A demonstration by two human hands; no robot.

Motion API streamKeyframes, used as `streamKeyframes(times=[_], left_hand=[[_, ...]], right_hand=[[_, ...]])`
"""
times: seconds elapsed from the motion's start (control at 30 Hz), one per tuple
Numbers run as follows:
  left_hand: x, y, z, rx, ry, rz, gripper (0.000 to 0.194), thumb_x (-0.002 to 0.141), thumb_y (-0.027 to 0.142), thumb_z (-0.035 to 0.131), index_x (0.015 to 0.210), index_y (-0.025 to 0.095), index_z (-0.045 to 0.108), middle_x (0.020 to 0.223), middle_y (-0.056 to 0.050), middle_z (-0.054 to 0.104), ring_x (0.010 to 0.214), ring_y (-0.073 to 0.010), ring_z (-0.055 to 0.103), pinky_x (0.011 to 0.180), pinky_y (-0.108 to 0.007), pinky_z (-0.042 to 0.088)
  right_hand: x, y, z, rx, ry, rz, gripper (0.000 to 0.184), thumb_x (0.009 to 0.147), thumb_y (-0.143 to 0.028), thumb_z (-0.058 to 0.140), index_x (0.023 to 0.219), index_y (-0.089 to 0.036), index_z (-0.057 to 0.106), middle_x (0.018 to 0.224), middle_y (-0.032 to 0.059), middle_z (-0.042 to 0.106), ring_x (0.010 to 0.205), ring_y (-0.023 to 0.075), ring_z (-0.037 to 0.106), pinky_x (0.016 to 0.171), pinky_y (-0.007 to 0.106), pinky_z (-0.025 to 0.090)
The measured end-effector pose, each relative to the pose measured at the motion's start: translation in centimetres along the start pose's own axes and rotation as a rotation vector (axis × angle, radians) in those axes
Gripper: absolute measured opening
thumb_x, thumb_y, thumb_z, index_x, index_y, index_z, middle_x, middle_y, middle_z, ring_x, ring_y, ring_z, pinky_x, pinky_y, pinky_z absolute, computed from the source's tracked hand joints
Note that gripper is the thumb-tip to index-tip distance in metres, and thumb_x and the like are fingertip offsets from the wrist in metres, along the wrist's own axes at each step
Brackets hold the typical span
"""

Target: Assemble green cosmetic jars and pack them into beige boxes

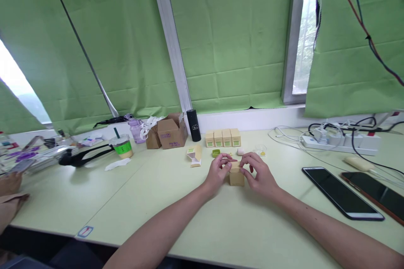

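Observation:
A small brown cardboard box [236, 179] stands upright on the table between my two hands. My left hand [218, 173] is closed on its upper left side, thumb and fingers near the top edge. On the opposite side, my right hand [258, 175] pinches the top right of the same box with bent fingers. Just beyond the hands lie a small green tray-like piece [216, 153], a small pale pink piece [240, 151] and a clear plastic piece with something yellow [260, 150]. Another small carton [195, 156] with a window lies at the left, its end flaps open.
Several matching small boxes [222, 138] stand in a row at the back. Left of them are a black bottle [193, 125], a larger carton [172, 132] and a drink cup [122, 146]. Two phones [342, 193] and a power strip [342, 142] with cables lie right. A person's hand [11, 183] shows far left.

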State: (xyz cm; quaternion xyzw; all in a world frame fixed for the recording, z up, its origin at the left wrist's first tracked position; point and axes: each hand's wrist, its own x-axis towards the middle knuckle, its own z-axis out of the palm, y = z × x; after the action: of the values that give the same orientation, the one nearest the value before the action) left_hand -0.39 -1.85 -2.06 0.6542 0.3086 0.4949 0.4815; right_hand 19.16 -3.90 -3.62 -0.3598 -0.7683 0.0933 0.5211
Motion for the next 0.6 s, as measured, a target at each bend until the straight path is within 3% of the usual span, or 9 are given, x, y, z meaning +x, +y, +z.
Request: streamKeyframes(times=[0.37, 0.6], left_hand=[[-0.07, 0.15, 0.03, -0.025, 0.001, -0.015, 0.033, 0.088, 0.044, 0.073, 0.106, 0.02, 0.058, 0.111, -0.013, 0.075, 0.11, -0.0274, 0.069, 0.093, -0.037, 0.051], [-0.22, 0.15, -0.12, 0.018, -0.013, 0.015, 0.027, 0.091, 0.037, 0.07, 0.108, 0.02, 0.059, 0.117, -0.013, 0.073, 0.122, -0.0296, 0.065, 0.096, -0.038, 0.049]], right_hand=[[-0.11, -0.16, 0.13, -0.051, 0.002, -0.015, 0.014, 0.092, -0.015, 0.054, 0.096, -0.027, 0.059, 0.106, 0.0088, 0.065, 0.101, 0.0275, 0.062, 0.069, 0.038, 0.053], [-0.22, -0.25, 0.09, -0.086, -0.02, -0.032, 0.013, 0.09, -0.015, 0.055, 0.095, -0.027, 0.058, 0.108, 0.0092, 0.064, 0.101, 0.0275, 0.061, 0.07, 0.038, 0.053]])
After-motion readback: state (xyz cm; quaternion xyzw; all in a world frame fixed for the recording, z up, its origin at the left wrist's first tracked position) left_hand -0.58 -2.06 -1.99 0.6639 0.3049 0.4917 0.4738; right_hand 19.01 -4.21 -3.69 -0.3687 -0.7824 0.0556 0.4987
